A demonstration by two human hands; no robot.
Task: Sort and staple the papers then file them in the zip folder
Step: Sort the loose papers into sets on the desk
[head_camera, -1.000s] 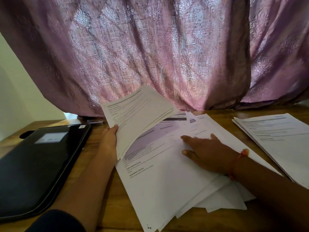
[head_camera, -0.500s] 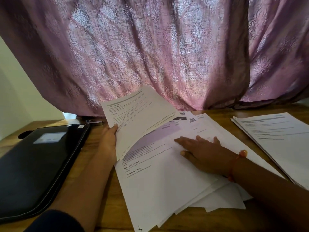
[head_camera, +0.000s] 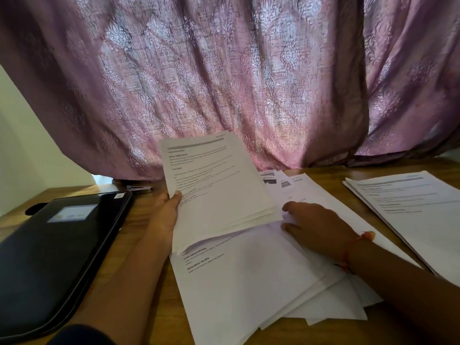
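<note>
Head view of a wooden counter (head_camera: 154, 290) backed by a mauve patterned curtain (head_camera: 236, 78). The left hand (head_camera: 165, 210) holds a small sheaf of printed sheets (head_camera: 216, 185) by its left edge, thumb on the top page and fingers hidden beneath; the sheaf is lifted and tilted, its far edge raised against the curtain, and its near edge overlaps the loose pile (head_camera: 254, 282) below. The right hand (head_camera: 316, 227) rests on that loose pile with its grip open: fingers extended and pressed on the paper, their tips partly hidden behind the lifted sheaf. A red thread bracelet (head_camera: 353, 247) circles the right wrist. The loose pile lies fanned at centre, several corners splayed toward the near right; only the headings "TASK DESCRIPTION" and "REQUIRED PROPS" are legible, the smaller text being blurred. A second stack (head_camera: 410, 210) lies well apart at the right, cut off by the frame edge. The black zip folder (head_camera: 57, 252) lies flat at left, closed, its near-left part cut off. A small metallic object (head_camera: 139, 188), possibly the stapler, lies beyond the folder's far corner; its identity cannot be determined.
</note>
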